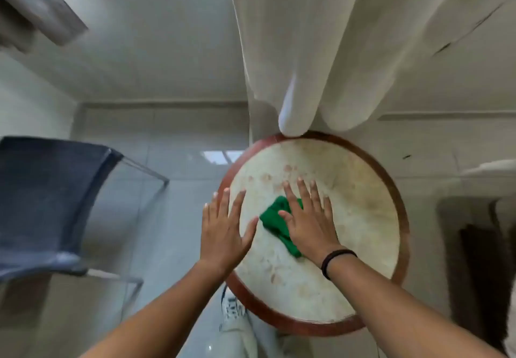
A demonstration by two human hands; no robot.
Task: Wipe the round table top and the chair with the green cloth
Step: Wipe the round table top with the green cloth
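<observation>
I am pressing my right hand (307, 218) flat on the green cloth (279, 221), fingers spread wide and palm down, pinning the cloth against the round tabletop (363, 218) a little below the centre of the frame. The cloth is bunched up under my palm, showing to the left of my thumb and trailing down toward my wrist, where I am wearing a dark band (333, 261).

I am holding my left hand (226, 232) open too, fingers spread, at the left edge of the tabletop; my thumb is reaching over the pale surface while the fingers are lying over the reddish-brown rim (402, 218). I cannot tell whether it is resting on the edge or hovering just above it. It is not touching the cloth.

The tabletop is looking pale and blotchy, with reddish stains above my right fingers and more toward the lower left of the circle.

The chair (50, 198), dark blue with a thin metal frame, is standing at the left of the frame, apart from the tabletop. A white curtain (321, 50) is hanging in the upper middle, its folds coming down to the far rim. My light shoe (233, 313) is showing on the tiled floor (173, 218) at the bottom, just beside the near left rim.
</observation>
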